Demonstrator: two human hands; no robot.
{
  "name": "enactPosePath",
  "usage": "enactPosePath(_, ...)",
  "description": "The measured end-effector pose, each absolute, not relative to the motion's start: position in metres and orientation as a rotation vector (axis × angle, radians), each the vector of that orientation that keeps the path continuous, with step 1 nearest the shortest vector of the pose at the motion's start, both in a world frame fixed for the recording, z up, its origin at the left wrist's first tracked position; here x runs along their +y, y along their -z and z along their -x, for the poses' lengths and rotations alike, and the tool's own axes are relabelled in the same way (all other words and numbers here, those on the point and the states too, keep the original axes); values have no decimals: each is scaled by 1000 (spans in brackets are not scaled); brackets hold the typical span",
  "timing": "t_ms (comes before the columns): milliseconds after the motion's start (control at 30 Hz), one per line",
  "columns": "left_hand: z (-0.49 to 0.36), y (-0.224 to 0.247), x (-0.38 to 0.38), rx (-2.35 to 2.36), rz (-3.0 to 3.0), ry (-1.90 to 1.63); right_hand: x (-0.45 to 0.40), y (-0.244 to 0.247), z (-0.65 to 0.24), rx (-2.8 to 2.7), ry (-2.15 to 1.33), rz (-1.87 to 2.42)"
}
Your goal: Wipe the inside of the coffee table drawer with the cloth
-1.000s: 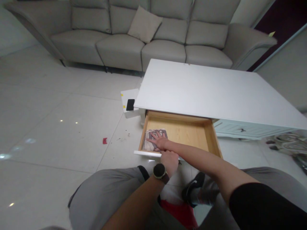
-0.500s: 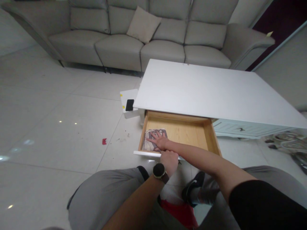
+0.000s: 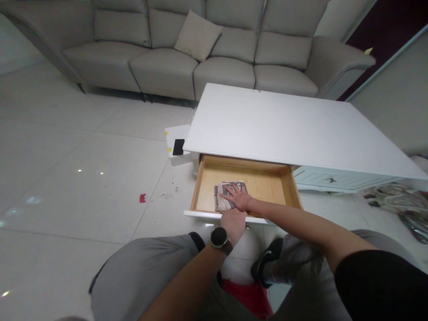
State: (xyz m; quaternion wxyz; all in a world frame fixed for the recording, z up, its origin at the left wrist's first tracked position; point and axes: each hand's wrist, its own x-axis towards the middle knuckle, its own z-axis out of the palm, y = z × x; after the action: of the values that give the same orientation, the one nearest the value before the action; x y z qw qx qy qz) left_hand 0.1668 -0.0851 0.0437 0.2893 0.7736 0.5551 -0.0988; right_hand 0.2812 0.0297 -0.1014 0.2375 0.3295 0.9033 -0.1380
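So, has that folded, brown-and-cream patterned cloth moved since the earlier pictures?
Yes: the folded, brown-and-cream patterned cloth has shifted right, away from the pale wooden drawer's left wall.

a sofa [image 3: 163,69] and coffee table [image 3: 277,125] mark a living room.

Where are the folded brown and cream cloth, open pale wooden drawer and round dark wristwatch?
Folded brown and cream cloth [image 3: 222,204]: head view, lower left part.
Open pale wooden drawer [image 3: 267,186]: head view, bare bottom.
Round dark wristwatch [image 3: 219,236]: head view, dial.
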Motion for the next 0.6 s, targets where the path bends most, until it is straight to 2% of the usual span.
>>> enactPosePath(600,-165,-41,-88,1489,-2083,282,21,103,-393,2375,227,-979)
